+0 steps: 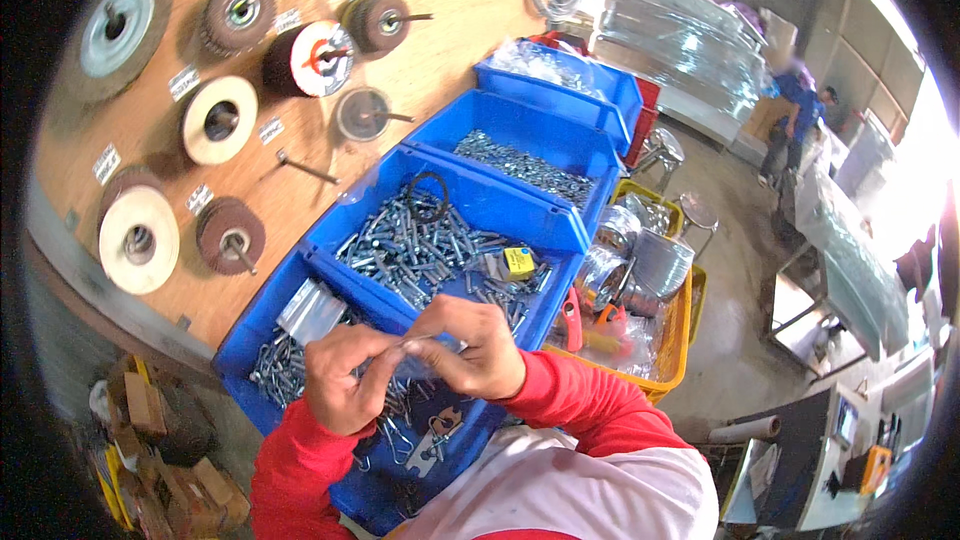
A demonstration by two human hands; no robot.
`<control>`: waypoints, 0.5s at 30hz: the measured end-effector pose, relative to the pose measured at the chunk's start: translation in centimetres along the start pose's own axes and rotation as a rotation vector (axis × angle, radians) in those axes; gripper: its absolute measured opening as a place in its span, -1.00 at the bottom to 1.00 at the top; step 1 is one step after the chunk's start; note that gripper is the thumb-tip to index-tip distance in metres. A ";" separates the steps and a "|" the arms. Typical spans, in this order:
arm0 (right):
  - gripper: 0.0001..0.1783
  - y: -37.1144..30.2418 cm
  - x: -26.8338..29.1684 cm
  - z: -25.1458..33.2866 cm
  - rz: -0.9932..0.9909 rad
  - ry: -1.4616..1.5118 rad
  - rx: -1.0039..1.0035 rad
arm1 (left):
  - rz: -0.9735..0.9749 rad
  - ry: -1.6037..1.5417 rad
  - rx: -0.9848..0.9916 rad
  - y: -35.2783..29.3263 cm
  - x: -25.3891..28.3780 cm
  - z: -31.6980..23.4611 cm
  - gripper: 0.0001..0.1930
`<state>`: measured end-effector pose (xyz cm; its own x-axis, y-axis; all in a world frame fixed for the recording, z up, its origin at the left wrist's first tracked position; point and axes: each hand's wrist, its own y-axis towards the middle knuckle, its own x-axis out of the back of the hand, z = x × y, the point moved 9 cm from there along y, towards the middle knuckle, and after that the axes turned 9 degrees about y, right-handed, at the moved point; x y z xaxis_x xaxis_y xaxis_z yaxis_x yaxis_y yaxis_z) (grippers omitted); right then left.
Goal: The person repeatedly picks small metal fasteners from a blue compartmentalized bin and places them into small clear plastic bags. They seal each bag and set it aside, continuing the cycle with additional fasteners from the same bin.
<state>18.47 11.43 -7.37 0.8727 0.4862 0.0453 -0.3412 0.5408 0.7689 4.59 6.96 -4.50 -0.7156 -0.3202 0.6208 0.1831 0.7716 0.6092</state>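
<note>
My left hand [343,377] and my right hand [468,348] meet above the nearest blue bins, thumbs and fingertips pinched together. Between them is a small see-through plastic bag [412,366], mostly covered by the fingers; its contents cannot be made out. Beneath my hands, the nearest blue bin [255,332] holds loose bolts [277,368], metal hooks and a flat plastic bag [312,312]. The blue bin just beyond [540,215] is filled with bolts [405,240], with a small yellow box [518,262] and a dark ring [428,196] lying on them.
Farther blue bins hold small fasteners [525,168] and plastic bags [550,65]. A wooden board [330,35] on the left carries several abrasive wheels [220,120]. Right of the bins stands a yellow crate [672,370] with wire spools. Stools and a person [797,115] are farther back.
</note>
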 end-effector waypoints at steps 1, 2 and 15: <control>-0.94 -0.1 -0.2 0.3 0.016 -0.003 0.023 | -0.003 0.022 0.011 -0.3 0.0 0.0 -0.86; -0.94 -0.3 -0.2 0.4 0.008 0.006 0.022 | -0.019 0.039 -0.001 -0.5 0.1 -0.3 -0.82; -0.86 -2.9 2.3 -1.1 0.011 0.112 -0.207 | 0.185 0.041 -0.013 -0.6 -2.3 0.3 -0.81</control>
<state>21.09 11.79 -10.19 0.8282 0.5598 -0.0265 -0.4251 0.6583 0.6213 5.89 7.42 -6.46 -0.6411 -0.1956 0.7421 0.3180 0.8123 0.4888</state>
